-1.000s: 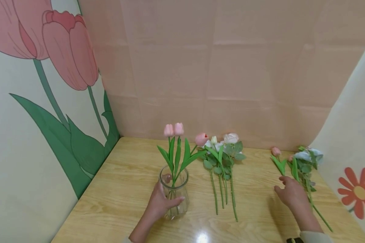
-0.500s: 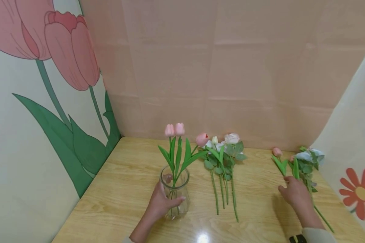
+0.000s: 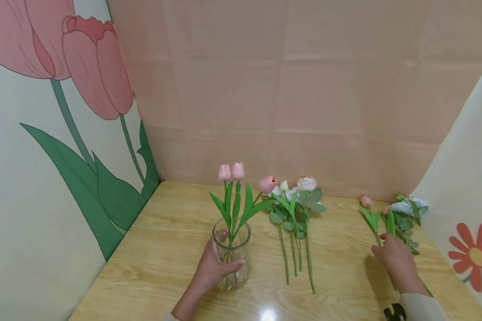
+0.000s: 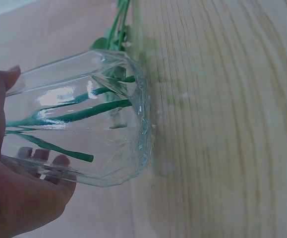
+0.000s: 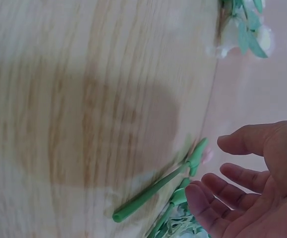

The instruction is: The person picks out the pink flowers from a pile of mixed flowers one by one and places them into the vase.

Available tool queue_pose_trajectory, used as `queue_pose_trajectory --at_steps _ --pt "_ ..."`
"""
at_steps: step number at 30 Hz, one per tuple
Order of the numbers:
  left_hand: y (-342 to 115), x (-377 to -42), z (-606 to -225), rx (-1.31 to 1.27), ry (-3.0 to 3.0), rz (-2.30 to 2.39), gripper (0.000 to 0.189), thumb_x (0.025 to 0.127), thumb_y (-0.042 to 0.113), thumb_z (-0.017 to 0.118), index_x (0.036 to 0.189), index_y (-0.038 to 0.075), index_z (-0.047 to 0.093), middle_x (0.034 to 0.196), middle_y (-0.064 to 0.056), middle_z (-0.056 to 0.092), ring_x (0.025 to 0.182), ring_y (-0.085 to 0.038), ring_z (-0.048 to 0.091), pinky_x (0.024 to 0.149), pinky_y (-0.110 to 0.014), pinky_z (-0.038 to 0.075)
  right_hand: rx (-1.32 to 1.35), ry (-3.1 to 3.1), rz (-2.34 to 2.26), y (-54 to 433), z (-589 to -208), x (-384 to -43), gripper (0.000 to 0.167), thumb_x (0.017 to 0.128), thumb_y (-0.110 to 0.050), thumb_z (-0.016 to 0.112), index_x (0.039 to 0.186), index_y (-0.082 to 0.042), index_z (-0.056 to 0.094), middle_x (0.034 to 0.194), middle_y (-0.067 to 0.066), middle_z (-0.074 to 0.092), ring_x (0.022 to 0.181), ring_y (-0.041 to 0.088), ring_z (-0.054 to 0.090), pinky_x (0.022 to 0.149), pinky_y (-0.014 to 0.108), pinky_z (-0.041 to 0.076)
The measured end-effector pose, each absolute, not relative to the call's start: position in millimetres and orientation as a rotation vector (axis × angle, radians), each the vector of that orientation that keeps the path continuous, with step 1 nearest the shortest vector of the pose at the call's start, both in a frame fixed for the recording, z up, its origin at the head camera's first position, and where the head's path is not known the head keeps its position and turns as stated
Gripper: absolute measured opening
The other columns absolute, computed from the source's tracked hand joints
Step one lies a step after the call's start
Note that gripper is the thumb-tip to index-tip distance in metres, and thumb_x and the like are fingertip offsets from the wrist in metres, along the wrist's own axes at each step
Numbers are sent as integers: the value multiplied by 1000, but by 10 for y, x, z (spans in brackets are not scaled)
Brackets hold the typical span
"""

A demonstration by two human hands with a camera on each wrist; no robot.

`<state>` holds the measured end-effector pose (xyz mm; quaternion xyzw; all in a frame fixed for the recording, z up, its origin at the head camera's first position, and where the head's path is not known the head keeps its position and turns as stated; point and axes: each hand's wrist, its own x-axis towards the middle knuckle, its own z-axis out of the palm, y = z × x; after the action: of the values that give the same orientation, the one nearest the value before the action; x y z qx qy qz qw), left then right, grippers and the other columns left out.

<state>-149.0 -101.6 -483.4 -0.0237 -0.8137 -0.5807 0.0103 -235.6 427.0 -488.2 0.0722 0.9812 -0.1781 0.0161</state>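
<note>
My left hand point(image 3: 216, 264) grips a clear glass vase point(image 3: 241, 261), thumb on the near side and fingers round the back. Three pink tulips point(image 3: 238, 171) stand in it; their green stems point(image 4: 93, 109) show through the glass in the left wrist view. At the right, my right hand point(image 3: 397, 258) hovers over a pink tulip point(image 3: 366, 202) lying on the table. In the right wrist view, thumb and fingers are apart and the tulip's stem point(image 5: 148, 196) lies below, untouched. Beside it lie another pink tulip point(image 3: 391, 223) and a pale blue flower point(image 3: 402, 207), partly hidden by the hand.
A group of white flowers point(image 3: 306, 183) with several long green stems lies on the wooden table point(image 3: 152, 249) between the two hands. A pinkish backdrop point(image 3: 273, 89) rises behind the table. Printed flower panels stand on both sides.
My right hand has shifted slightly right and nearer, exposing more of the tulip's stem. My left hand stays on the vase. The view has turned very slightly.
</note>
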Motion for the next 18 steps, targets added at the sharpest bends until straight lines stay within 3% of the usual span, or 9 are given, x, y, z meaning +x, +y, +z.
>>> queue_pose_trajectory --at_steps 18 --pt "-1017 -1497 -4866 -70 -2558 -1796 113 71 43 91 157 10 27 155 -25 37 143 -49 33 112 -69 30 271 2958 -529 4341 -4979 -2399 61 93 -22 58 128 25 43 121 47 51 106 62 52 88 65 47"
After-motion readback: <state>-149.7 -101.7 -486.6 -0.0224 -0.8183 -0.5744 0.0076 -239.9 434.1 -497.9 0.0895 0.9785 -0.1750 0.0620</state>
